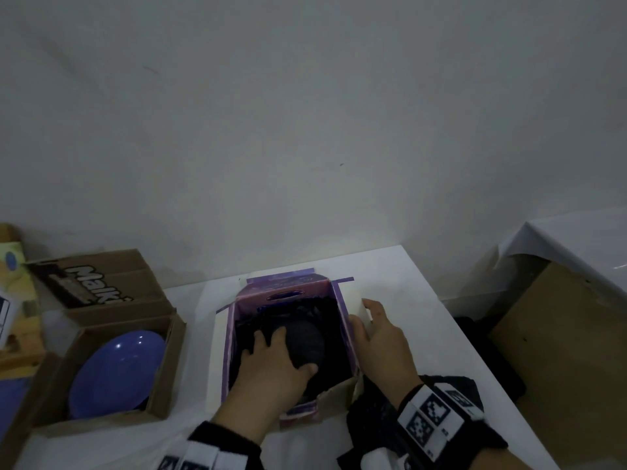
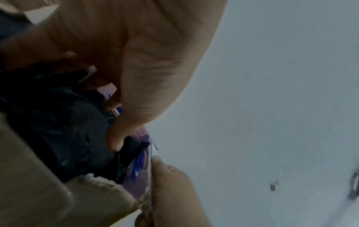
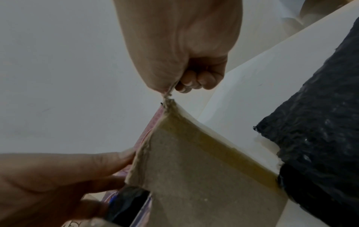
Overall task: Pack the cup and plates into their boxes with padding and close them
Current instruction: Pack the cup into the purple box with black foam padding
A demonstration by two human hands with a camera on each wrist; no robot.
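Plate in cardboard box left, purple box centre, black padding right

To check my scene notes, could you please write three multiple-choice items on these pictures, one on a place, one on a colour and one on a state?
1. Where does the blue plate lie? A in the brown box B on the bare table C on the floor
2. What colour is the middle box? A green B purple C red
3. How is the middle box? A taped shut B open at the top C flattened
Answers: 1 A, the plate fills the brown box at the left. 2 B, its walls show purple. 3 B, the left hand grips the black padding inside it while the right hand holds its wall.
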